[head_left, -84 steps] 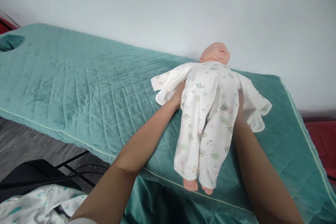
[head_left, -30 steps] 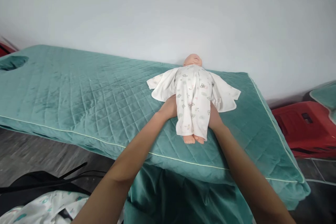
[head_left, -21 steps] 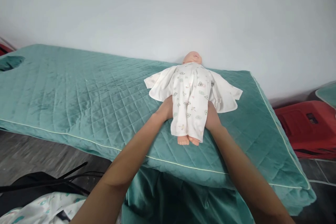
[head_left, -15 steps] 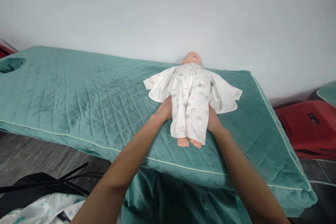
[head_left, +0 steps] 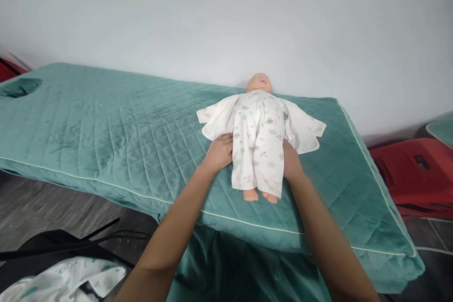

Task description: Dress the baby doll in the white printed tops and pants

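Observation:
A baby doll (head_left: 260, 81) lies on its back on a quilted green bed cover (head_left: 141, 137), its head by the wall and its bare feet towards me. White printed baby trousers (head_left: 257, 153) lie over its body and legs, from high on the chest down to the ankles. Beneath them a white baby shirt (head_left: 302, 130) spreads open, both sleeves stretched sideways. My left hand (head_left: 220, 152) is closed at the trousers' left edge, its fingertips hidden by the cloth. At the right edge is my right hand (head_left: 291, 160), fingers out of sight behind the fabric.
A pale wall (head_left: 159, 23) rises behind the bed. Red plastic seating (head_left: 417, 174) stands to the right. At the lower left, a printed white cloth (head_left: 67, 278) lies on a black chair-like object (head_left: 38, 245). The cover has a hole (head_left: 23, 87) at its far left.
My left hand has come further into view at the trousers' edge, its knuckles now visible. The feet sit slightly further apart. My view has tilted up a little.

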Demonstrator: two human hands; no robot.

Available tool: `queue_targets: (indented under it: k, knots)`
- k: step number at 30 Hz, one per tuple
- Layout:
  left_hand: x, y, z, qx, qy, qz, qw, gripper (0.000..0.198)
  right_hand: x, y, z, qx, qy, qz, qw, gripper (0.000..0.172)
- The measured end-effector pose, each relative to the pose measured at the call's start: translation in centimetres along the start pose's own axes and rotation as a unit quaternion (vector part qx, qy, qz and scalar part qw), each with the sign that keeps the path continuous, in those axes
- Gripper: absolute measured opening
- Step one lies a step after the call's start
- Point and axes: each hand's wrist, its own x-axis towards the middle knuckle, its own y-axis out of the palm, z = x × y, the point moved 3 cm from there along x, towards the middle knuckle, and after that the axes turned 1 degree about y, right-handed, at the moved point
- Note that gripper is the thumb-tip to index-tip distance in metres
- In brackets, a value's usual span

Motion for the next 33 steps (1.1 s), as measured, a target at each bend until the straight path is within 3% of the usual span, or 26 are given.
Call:
queue_targets:
  k: [4, 9, 11, 14, 17, 20, 22, 25, 27, 29, 31, 33]
  knots:
    - [-1.2, -0.2, -0.2, -0.026, -0.010, -0.001, 1.000, 0.033, -0.3, -0.5, -0.3, -0.128, 0.025, 0.027, 0.991, 0.023]
    - [-1.3, -0.1, 0.4, -0.093, -0.066, -0.025, 0.993, 0.031, -0.6, -0.6, -0.7, -0.132, 0.130, 0.011, 0.983, 0.026]
    - [-1.5, -0.4, 1.4, -0.121, -0.126, -0.091, 0.980, 0.030, -0.7, -0.9, -1.3, -0.085, 0.142, -0.040, 0.985, 0.030]
    - [-2.1, -1.2, 3.7, -0.090, -0.280, -0.207, 0.933, 0.027, -1.3, -2.1, -3.5, -0.033, 0.163, -0.164, 0.972, 0.030]
    - [-2.6, -1.5, 5.3, 0.002, -0.409, -0.220, 0.886, 0.030, -2.6, -3.3, -6.6, -0.058, 0.259, -0.241, 0.933, 0.031]
    - [-2.6, -1.4, 5.5, 0.075, -0.457, -0.203, 0.863, 0.042, -3.8, -3.9, -8.6, -0.091, 0.385, -0.233, 0.889, 0.043]
    - [-2.6, -1.2, 5.2, 0.100, -0.466, -0.198, 0.856, 0.044, -4.0, -4.0, -9.1, -0.090, 0.421, -0.211, 0.877, 0.043]
    - [-2.5, -1.3, 5.3, 0.093, -0.464, -0.188, 0.860, 0.026, -3.0, -4.0, -9.4, 0.019, 0.430, -0.210, 0.878, 0.025]
    - [-2.2, -1.9, 5.5, 0.038, -0.458, -0.192, 0.867, 0.012, -1.7, -4.2, -9.4, 0.115, 0.425, -0.229, 0.868, 0.018]
    - [-1.6, -3.0, 5.4, -0.073, -0.446, -0.220, 0.865, 0.014, -0.3, -4.7, -8.5, 0.176, 0.411, -0.254, 0.857, 0.017]
    - [-0.5, -4.4, 4.1, -0.194, -0.394, -0.253, 0.862, 0.022, 0.9, -5.3, -6.5, 0.265, 0.344, -0.292, 0.852, 0.019]
    - [0.9, -5.5, 1.5, -0.259, -0.293, -0.251, 0.885, 0.027, 1.7, -6.0, -3.4, 0.375, 0.210, -0.283, 0.858, 0.022]
